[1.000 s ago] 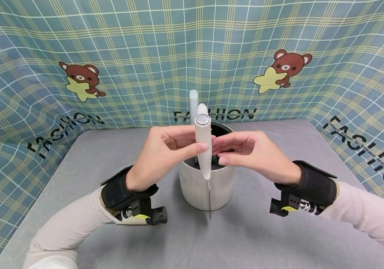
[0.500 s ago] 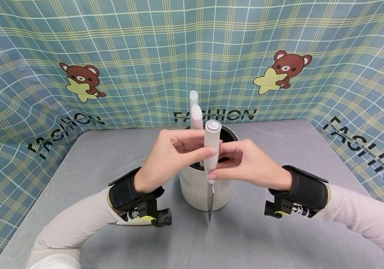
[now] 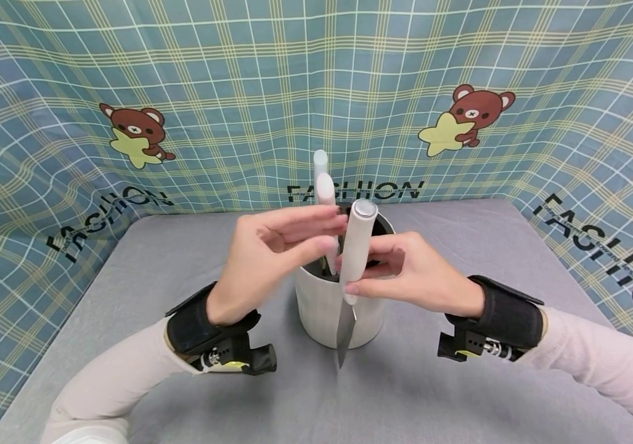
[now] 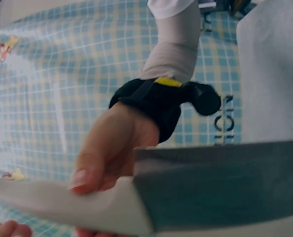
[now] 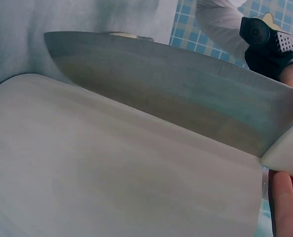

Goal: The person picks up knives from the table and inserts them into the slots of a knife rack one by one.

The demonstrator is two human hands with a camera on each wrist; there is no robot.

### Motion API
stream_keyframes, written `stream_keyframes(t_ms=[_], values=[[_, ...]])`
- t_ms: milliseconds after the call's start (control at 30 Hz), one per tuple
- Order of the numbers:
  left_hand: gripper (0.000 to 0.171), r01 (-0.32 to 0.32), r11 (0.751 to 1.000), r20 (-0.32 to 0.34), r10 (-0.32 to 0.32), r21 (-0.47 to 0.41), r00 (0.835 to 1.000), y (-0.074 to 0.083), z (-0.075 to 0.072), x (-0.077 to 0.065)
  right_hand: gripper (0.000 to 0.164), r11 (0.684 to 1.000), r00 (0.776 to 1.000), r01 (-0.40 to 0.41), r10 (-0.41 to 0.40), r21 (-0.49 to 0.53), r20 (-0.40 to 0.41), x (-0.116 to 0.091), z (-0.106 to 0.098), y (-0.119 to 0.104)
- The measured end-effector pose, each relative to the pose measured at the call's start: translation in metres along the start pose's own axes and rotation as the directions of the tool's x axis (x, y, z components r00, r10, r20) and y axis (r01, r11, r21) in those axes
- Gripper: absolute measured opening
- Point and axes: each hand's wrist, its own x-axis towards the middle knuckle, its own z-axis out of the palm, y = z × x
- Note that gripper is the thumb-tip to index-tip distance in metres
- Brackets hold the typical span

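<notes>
A kitchen knife with a white handle (image 3: 358, 240) and a broad steel blade (image 5: 176, 89) points downward in front of a white round knife holder (image 3: 316, 314). My right hand (image 3: 405, 271) pinches the lower part of the handle, its thumb near the blade; the left wrist view shows this thumb (image 4: 85, 177) lying along the handle. My left hand (image 3: 272, 259) is beside the handle on its left, fingers stretched out and nothing held. Its fingertips overlap a second white handle (image 3: 325, 188) standing in the holder. The blade lies outside the holder, close before its wall.
Behind stands another pale handle (image 3: 320, 161) in the holder, whose inside is dark. A pale slim object (image 5: 129, 35) lies on the grey table (image 3: 305, 401), mostly hidden by my left wrist in the head view. A checked curtain (image 3: 238, 92) surrounds the table.
My right hand has taken hold of the lower handle, and my left hand has let go and drawn back left. The knife has shifted right and turned, showing more blade.
</notes>
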Motion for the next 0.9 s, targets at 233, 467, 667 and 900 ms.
stream_keyframes(t_ms=[233, 467, 667, 900], values=[[0.032, -0.105, 0.994, -0.277, 0.11, 0.034, 0.955, -0.01, -0.02, -0.01, 0.031, 1.0, 1.0, -0.026, 0.026, -0.01, -0.016, -0.004, -0.004, 0.001], [0.055, 0.115, 0.993, -0.169, -0.12, -0.036, 0.978, -0.073, -0.051, -0.022, 0.031, 1.0, 0.999, -0.023, 0.024, 0.001, -0.024, -0.007, -0.008, 0.001], [0.063, 0.275, 0.956, -0.112, -0.286, -0.101, 0.952, -0.123, -0.064, -0.029, 0.028, 1.0, 1.0, 0.016, -0.015, 0.026, -0.024, -0.01, -0.011, 0.002], [0.058, 0.463, 0.884, -0.175, -0.466, -0.058, 0.867, -0.07, -0.037, -0.025, 0.032, 0.998, 0.998, 0.042, -0.04, 0.038, -0.052, -0.017, -0.018, 0.003]])
